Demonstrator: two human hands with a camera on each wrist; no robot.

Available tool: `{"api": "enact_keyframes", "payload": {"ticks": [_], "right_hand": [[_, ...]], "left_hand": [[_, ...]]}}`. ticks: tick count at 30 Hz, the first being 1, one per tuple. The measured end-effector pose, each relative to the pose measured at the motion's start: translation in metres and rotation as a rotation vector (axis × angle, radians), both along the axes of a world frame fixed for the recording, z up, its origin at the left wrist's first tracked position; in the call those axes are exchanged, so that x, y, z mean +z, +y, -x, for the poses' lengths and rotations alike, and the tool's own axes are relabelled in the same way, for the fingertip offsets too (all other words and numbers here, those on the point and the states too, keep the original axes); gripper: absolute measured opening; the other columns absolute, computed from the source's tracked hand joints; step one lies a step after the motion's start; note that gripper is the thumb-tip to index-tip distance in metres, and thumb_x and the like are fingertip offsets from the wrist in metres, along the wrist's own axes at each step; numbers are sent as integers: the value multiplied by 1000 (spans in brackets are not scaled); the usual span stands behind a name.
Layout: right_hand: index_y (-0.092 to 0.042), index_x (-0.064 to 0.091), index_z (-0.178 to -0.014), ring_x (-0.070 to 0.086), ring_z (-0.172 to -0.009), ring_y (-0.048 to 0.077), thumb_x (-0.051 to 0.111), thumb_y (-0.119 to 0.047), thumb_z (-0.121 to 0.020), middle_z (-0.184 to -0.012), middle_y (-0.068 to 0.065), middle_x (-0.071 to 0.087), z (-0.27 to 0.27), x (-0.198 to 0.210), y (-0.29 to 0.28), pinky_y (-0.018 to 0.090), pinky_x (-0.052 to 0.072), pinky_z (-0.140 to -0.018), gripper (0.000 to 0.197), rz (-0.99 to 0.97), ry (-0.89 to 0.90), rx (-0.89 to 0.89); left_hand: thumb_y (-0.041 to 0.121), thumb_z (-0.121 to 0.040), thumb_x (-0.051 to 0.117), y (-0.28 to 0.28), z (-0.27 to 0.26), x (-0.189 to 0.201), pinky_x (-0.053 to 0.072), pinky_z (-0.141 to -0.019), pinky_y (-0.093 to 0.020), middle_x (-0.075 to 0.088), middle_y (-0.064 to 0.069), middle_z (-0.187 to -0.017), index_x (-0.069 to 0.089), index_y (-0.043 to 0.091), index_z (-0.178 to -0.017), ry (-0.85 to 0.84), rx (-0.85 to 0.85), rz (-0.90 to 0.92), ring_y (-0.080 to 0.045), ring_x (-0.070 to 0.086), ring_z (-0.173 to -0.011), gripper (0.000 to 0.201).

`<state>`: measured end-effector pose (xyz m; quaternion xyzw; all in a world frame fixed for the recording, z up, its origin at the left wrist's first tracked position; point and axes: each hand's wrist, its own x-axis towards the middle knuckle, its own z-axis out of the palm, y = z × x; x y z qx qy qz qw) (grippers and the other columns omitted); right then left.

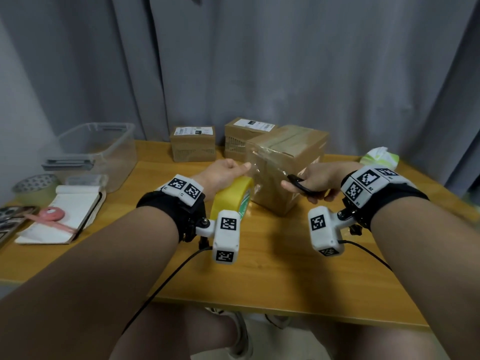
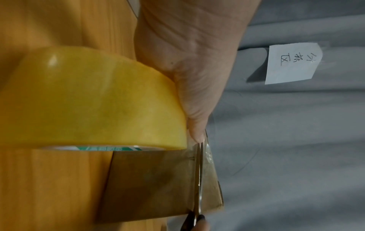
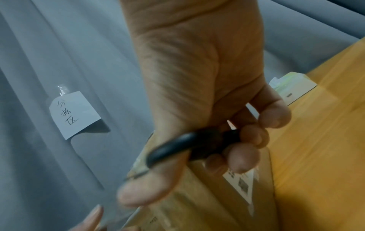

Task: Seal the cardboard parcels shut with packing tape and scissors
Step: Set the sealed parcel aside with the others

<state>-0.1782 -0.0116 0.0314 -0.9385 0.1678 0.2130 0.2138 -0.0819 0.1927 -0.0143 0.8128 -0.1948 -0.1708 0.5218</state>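
Left hand: the left hand [image 1: 224, 172] curls around the yellow packing tape roll [image 1: 231, 201], thumb pinning the pulled clear strip [image 1: 262, 165], probably to keep it taut for the cut.
Right hand: the right hand [image 1: 318, 181] has fingers curled through the black handles of the scissors [image 1: 302, 187]; the blades lie across the strip between roll and box.
Parcel: the near cardboard box [image 1: 285, 162] sits mid-table on the wooden table [image 1: 259, 268], tape already along its top seam.
Boxes: three, counting two smaller labelled parcels [image 1: 192, 144] [image 1: 244, 136] at the far edge.
Tape rolls: three, with a clear roll [image 1: 35, 188] and a pink roll [image 1: 52, 213] at the left.
Bins: one clear plastic bin [image 1: 101, 152], far left.
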Motion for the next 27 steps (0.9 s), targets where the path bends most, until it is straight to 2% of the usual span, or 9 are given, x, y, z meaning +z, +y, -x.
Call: {"api": "enact_keyframes", "payload": {"ticks": [5,11,16,18,20,21,22,25,27], "right_hand": [[-11,59,-89,49,-73,19,65,-69,-71,-78,2,58,0,-17,10,31,45,-72,61,19,78,-13],[-11,60,-75,51,-58,14,67,-52,-83,-68,-1,59,11,-46,30,23,41,-56,42,258,112,17],[-3,59,-83,63,-79,26,54,-28,-97,-88,12,63,12,-54,39,24,45,-55,29,264,-102,10],[-8,49,-68,62,-67,21,54,-21,-97,-77,7,62,12,-51,39,21,38,-46,32,383,-184,29],[-9,48,-64,55,-41,13,57,-20,-95,-49,1,59,8,-49,37,21,38,-41,34,398,-247,-1],[-8,49,-64,54,-37,12,59,-22,-94,-41,-1,57,6,-48,37,22,40,-42,34,405,-248,-3],[-7,51,-67,58,-44,13,60,-24,-93,-44,0,60,5,-46,39,23,42,-44,33,436,-221,7],[-1,60,-87,68,-83,27,64,-23,-91,-86,12,67,4,-48,42,26,47,-56,23,485,-153,29],[-2,60,-85,66,-81,27,62,-25,-93,-81,9,63,2,-53,41,32,50,-60,24,463,-289,7]], "left_hand": [[47,-87,61,21,-1,-5,46,-77,-34,61,-3,-88,59,9,-99,-147,102,-7,-19,56,-81,40],[27,-93,57,38,6,-6,39,-55,-18,56,5,-76,57,11,-91,-338,66,-27,-11,48,-67,16],[23,-96,51,40,12,-8,37,-58,-21,53,4,-76,54,13,-89,-419,12,-9,-8,46,-66,12],[24,-97,51,38,13,-7,39,-62,-22,54,2,-79,53,14,-89,-452,-11,-22,-10,47,-70,13],[25,-97,50,36,14,-7,40,-64,-23,55,-2,-83,53,14,-89,-470,-46,-45,-12,48,-73,14],[25,-98,49,36,15,-6,39,-63,-22,55,-2,-82,53,15,-88,-475,-64,-56,-12,48,-73,15],[26,-98,48,35,16,-6,39,-62,-21,54,0,-80,52,16,-87,-479,-77,-65,-11,47,-72,16],[26,-99,46,35,20,-5,39,-61,-17,52,2,-80,52,17,-87,-496,-97,-66,-9,47,-72,17],[25,-99,46,35,21,-5,39,-63,-17,53,1,-82,53,16,-88,-509,-107,-64,-9,47,-74,16]]}}
